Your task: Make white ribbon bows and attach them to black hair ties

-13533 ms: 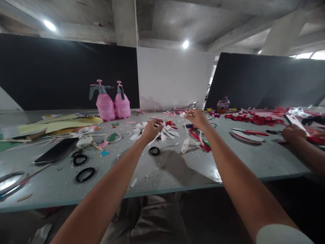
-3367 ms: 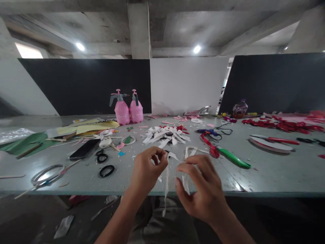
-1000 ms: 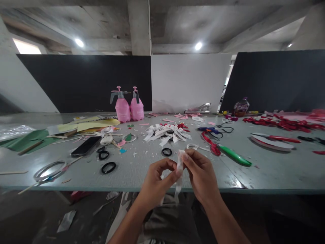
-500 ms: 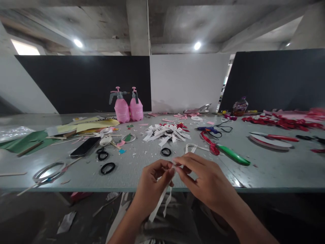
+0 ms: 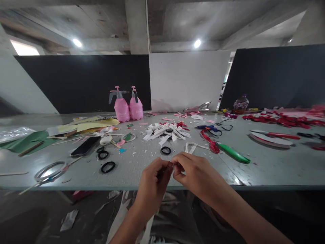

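Observation:
My left hand (image 5: 154, 179) and my right hand (image 5: 196, 173) meet fingertip to fingertip just above the near edge of the grey table (image 5: 132, 176). Both are pinched shut on a thin white ribbon strip, almost all of it hidden by the fingers. Just beyond them on the table lie a black hair tie (image 5: 166, 150) and a loose white ribbon loop (image 5: 191, 147). Farther back is a pile of cut white ribbon pieces (image 5: 166, 130).
Green-handled scissors (image 5: 232, 153) and red ribbon (image 5: 209, 142) lie to the right. A phone (image 5: 85, 145), two more black hair ties (image 5: 108, 167), a wire ring (image 5: 49, 167) and coloured paper (image 5: 86, 126) lie left. Two pink spray bottles (image 5: 127, 108) stand at the back.
The hands have closed tighter together and the dangling ribbon ends seen half a second ago are no longer visible below the fingers. The view has barely shifted.

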A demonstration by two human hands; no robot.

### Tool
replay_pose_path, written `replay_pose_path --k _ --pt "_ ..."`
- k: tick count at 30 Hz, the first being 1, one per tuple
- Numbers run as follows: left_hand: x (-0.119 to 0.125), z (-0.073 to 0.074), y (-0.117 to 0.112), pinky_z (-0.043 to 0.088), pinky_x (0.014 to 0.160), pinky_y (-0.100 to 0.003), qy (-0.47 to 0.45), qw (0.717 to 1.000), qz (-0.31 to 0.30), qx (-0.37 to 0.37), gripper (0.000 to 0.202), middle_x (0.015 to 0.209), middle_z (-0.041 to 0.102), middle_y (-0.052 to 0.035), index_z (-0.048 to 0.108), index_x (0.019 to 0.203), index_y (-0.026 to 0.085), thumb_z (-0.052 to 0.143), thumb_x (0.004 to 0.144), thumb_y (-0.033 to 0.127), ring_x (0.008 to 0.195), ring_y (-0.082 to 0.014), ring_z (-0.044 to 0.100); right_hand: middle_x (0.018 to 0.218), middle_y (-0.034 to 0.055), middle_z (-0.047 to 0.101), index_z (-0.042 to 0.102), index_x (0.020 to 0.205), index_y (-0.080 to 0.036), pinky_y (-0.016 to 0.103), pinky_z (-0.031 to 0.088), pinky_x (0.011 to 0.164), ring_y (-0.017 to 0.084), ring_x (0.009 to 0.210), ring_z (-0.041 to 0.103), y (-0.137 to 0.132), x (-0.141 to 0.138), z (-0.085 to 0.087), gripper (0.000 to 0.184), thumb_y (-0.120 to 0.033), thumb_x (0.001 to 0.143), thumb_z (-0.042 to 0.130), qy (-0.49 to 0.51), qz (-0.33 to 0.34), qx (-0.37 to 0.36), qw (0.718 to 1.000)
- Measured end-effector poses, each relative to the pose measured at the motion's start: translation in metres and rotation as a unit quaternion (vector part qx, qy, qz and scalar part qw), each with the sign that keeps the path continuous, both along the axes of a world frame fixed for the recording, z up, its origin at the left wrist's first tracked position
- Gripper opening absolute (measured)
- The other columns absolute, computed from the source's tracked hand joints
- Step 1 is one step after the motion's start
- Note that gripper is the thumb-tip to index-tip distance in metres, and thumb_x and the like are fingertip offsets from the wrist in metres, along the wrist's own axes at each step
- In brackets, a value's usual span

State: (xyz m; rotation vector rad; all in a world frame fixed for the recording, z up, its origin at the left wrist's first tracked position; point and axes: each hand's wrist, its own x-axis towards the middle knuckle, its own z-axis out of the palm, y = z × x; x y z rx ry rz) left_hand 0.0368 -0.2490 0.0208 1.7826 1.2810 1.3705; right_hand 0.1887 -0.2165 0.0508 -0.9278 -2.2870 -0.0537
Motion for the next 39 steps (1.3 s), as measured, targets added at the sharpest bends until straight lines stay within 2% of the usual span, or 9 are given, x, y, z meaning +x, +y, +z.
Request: replay_pose_path --k 9,14,16,19,22,24,28,36,39 --pt "-0.017 -0.004 0.007 0.033 0.049 -0.017 -0.036 0.999 0.036 -0.006 0.021 0.068 0.048 0.0019 0.058 0.084 0.016 0.052 0.087 0.036 0.054 -0.0063 0.043 0.074 0.0044 0.064 0.063 0.081 -0.016 0.025 0.038 0.063 0.015 0.066 0.058 0.047 0.002 -0.009 0.015 -0.008 0.076 0.051 0.034 -0.074 -0.038 0.996" --pt "-0.027 -0.002 0.009 0.032 0.04 -0.018 -0.128 0.988 -0.015 -0.081 0.026 0.056 0.039 0.0063 0.056 0.089 0.018 0.053 0.085 0.044 0.04 -0.0053 0.037 0.103 0.0076 0.065 0.064 0.104 -0.019 0.03 0.042 0.085 0.019 0.097 0.059 0.054 0.007 -0.003 0.023 -0.024 0.089 0.048 0.153 0.093 -0.159 0.971" --pt "-0.027 0.003 0.01 0.031 0.04 -0.018 -0.14 0.985 -0.034 -0.092 0.028 0.05 0.036 0.0076 0.057 0.092 0.018 0.052 0.086 0.045 0.039 -0.0057 0.035 0.104 0.0077 0.065 0.064 0.105 -0.018 0.031 0.042 0.088 0.019 0.1 0.058 0.046 -0.001 -0.003 0.027 -0.034 0.092 0.046 0.208 0.18 -0.266 0.924" --pt "-0.031 0.015 0.008 0.031 0.044 -0.018 -0.119 0.989 -0.051 -0.075 0.028 0.051 0.041 0.0053 0.059 0.087 0.016 0.052 0.086 0.044 0.043 -0.0055 0.036 0.08 0.0065 0.064 0.065 0.082 -0.015 0.031 0.045 0.081 0.017 0.082 0.061 0.038 -0.014 -0.008 0.041 -0.047 0.093 0.041 0.252 0.305 -0.456 0.797" --pt "-0.038 0.025 0.006 0.034 0.051 -0.018 -0.059 0.996 -0.044 -0.042 0.027 0.064 0.054 -0.0001 0.062 0.079 0.014 0.055 0.085 0.04 0.055 -0.0071 0.044 0.062 0.0004 0.054 0.058 0.07 -0.015 0.027 0.044 0.064 0.012 0.059 0.054 0.035 -0.022 -0.016 0.035 -0.045 0.086 0.056 0.331 0.34 -0.569 0.672" --pt "-0.044 0.029 0.005 0.034 0.052 -0.018 -0.03 0.999 -0.02 -0.028 0.023 0.068 0.055 -0.0002 0.062 0.081 0.015 0.058 0.083 0.037 0.058 -0.0074 0.045 0.054 -0.0052 0.043 0.055 0.07 -0.015 0.021 0.034 0.051 0.006 0.047 0.04 0.034 -0.023 -0.019 0.028 -0.038 0.079 0.068 0.362 0.329 -0.599 0.634" --pt "-0.049 0.029 0.01 0.035 0.053 -0.018 -0.023 1.0 0.005 -0.018 0.02 0.068 0.054 0.0012 0.061 0.087 0.017 0.061 0.081 0.035 0.059 -0.0078 0.047 0.048 -0.0088 0.033 0.06 0.073 -0.013 0.02 0.018 0.043 0.002 0.042 0.024 0.026 -0.021 -0.019 0.023 -0.031 0.074 0.073 0.359 0.298 -0.596 0.653" --pt "-0.034 0.02 0.006 0.043 0.08 -0.027 0.052 0.983 0.099 0.144 0.011 0.09 0.062 -0.0056 0.063 0.086 0.019 0.056 0.084 0.027 0.087 -0.0164 0.056 0.044 -0.0097 0.03 0.059 0.069 -0.013 0.02 0.016 0.041 0.002 0.038 0.021 0.016 -0.024 -0.026 0.032 -0.041 0.069 0.075 0.427 0.21 -0.558 0.679" --pt "-0.031 0.021 -0.004 0.044 0.079 -0.028 0.098 0.982 0.078 0.144 0.011 0.087 0.064 -0.0057 0.064 0.083 0.019 0.055 0.084 0.025 0.086 -0.0172 0.058 0.045 -0.0088 0.032 0.062 0.072 -0.013 0.02 0.018 0.041 0.003 0.039 0.024 0.012 -0.023 -0.029 0.032 -0.043 0.071 0.073 0.424 0.203 -0.537 0.7"
